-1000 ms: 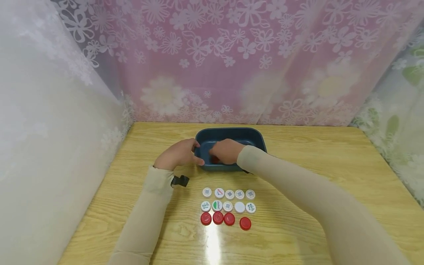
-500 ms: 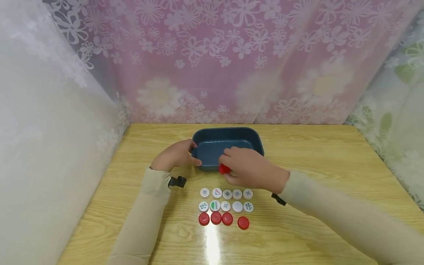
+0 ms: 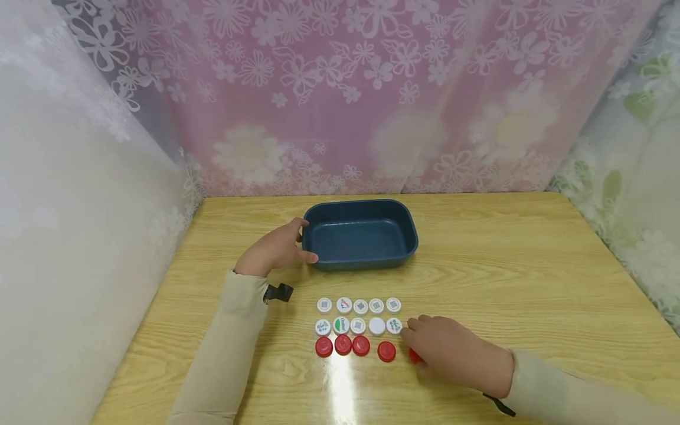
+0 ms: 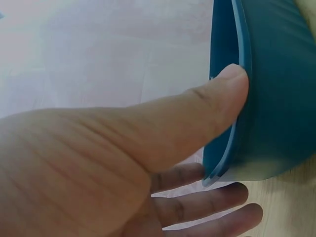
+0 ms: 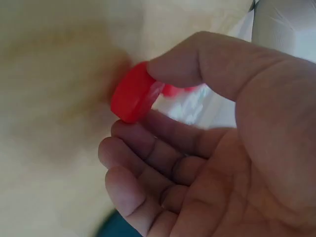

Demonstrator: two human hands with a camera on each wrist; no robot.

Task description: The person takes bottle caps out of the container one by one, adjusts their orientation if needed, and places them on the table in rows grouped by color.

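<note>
My right hand (image 3: pixel 451 351) pinches a red bottle cap (image 5: pixel 133 94) between thumb and fingers, low over the table. In the head view most of this cap is hidden by the fingers. Just left of it, a front row of several red bottle caps (image 3: pixel 386 351) lies on the wood. Behind these lie two rows of white bottle caps (image 3: pixel 376 326), some printed. My left hand (image 3: pixel 273 249) rests at the left end of a dark blue plastic basin (image 3: pixel 361 265), its thumb lying on the rim and its other fingers extended.
A wooden table (image 3: pixel 499 265) bears everything. Behind it hangs a pink floral curtain (image 3: pixel 329 118), and pale curtains (image 3: pixel 79 206) close off both sides. A black strap (image 3: pixel 278 293) sits at the left wrist.
My right hand has come out of the basin with the red cap and moved toward me and right, down to the end of the red row. My left hand stays at the basin.
</note>
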